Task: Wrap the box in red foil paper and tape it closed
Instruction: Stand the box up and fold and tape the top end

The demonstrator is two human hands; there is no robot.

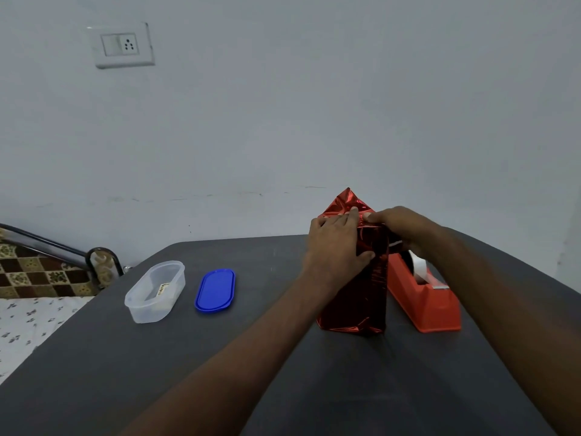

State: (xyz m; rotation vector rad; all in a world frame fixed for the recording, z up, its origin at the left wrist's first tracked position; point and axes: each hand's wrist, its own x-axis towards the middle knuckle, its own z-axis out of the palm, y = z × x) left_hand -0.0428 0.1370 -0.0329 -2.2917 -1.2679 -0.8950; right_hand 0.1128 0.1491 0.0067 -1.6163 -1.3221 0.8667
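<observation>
Both hands [336, 243] grip crinkled foil [352, 297] (upright) — glossy.

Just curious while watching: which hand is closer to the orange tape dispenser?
Right. The right hand is directly above the tape dispenser's far end; the left hand is on the other side of the red foil-wrapped box.

Lying on the dark grey table [283, 388], left to right: a clear plastic tub [154, 291], open; a blue lid [215, 290] flat just beside it; the box in red foil paper [355, 294] standing upright; an orange tape dispenser [424, 297] sitting close against its right side.
</observation>
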